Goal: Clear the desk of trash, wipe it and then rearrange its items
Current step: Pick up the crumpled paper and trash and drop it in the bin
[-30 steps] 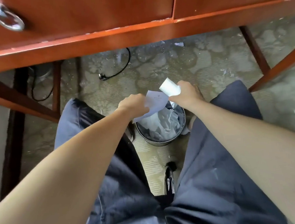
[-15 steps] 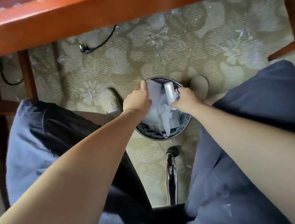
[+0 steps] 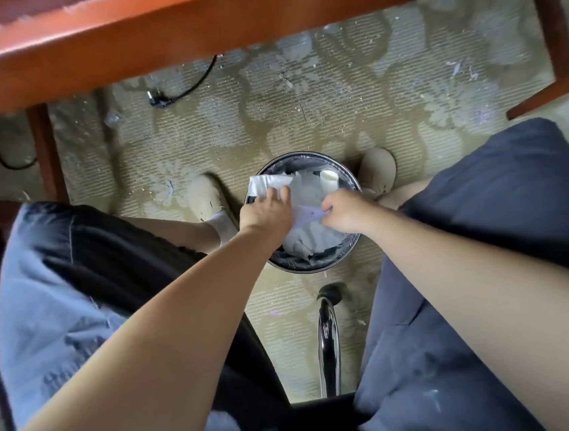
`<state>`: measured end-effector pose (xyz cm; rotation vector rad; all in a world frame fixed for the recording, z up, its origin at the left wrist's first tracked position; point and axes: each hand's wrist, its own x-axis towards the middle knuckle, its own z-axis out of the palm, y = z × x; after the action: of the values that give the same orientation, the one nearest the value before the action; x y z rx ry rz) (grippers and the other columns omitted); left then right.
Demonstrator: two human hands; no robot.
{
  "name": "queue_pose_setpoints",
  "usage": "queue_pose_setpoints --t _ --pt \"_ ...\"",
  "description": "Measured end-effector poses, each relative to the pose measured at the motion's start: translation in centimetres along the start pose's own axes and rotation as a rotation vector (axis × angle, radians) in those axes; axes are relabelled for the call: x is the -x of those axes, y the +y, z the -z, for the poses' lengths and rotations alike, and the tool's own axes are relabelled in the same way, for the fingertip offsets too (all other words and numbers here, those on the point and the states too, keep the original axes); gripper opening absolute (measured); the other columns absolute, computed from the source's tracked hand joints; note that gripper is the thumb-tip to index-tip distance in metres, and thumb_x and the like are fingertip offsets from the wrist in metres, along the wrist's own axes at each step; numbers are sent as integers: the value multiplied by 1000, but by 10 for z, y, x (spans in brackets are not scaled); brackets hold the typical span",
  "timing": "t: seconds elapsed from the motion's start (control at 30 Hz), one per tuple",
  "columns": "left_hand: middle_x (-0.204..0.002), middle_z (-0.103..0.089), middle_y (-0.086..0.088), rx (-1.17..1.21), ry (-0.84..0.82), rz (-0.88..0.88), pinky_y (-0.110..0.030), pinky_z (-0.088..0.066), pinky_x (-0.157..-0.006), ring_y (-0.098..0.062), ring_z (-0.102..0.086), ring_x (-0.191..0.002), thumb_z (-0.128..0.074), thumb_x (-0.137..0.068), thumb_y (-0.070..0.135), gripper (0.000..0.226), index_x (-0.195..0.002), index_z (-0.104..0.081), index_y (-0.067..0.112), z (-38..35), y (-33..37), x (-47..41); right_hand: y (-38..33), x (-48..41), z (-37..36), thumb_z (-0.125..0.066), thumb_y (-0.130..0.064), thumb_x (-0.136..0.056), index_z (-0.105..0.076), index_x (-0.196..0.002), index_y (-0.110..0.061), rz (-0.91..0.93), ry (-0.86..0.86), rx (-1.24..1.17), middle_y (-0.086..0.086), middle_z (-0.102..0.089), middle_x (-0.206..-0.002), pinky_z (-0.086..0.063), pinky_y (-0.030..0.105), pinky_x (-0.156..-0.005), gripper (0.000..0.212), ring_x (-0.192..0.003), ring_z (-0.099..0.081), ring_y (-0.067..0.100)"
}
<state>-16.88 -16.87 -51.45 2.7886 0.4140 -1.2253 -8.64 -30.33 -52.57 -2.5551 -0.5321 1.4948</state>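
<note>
While seated at the edge of a red-brown wooden desk (image 3: 191,27), looks straight down between two knees in blue shorts (image 3: 482,215) at a round metal trash bin (image 3: 315,267) on a patterned carpet (image 3: 352,106). Extends both bare arms down to the bin.

Lays the left hand (image 3: 267,213) over the bin's left rim, fingers straight and close together, fingertips pressing on a folded white paper (image 3: 266,182) resting at that rim. Holds the right hand (image 3: 346,211) over the bin's right side, fingers curled, thumb and forefinger seemingly pinching the edge of a slip of paper (image 3: 307,216) with faint purple print, lying between the two hands.

Shows the bin lined with a dark bag and full of crumpled white paper, with a short white tube (image 3: 329,179) upright at the far right inside. Sets a pale left shoe (image 3: 205,196) and a pale right shoe (image 3: 379,169) just beside the bin, one on each side.

Shows a black cable (image 3: 166,100) with a plug on the carpet under the desk, well apart from the bin, and a chrome chair leg (image 3: 326,338) near the bin's closer side.
</note>
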Motion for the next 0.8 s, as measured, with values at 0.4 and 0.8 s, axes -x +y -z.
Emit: queue_pose_setpoints --t 0.4,0.8 --pt "-129 -52 -5 -123 257 -94 -38 -40 -71 -31 -59 -113 -54 -97 36 49 -140 -37 19 69 -1 74 -26 86 46 -57 -11 -85 -36 -59 -15 26 170 131 3 -33 -61 -33 27 -54 34 -67 -40 25" --pt "-122 -62 -6 -82 600 -62 -38 -46 -75 -31 -63 -106 -52 -93 25 41 -133 -47 20 139 -4 179 -34 212 88 -60 -15 -91 -72 -108 -10 163 458 102 9 -69 -112 -53 41 -93 22 -105 -64 30"
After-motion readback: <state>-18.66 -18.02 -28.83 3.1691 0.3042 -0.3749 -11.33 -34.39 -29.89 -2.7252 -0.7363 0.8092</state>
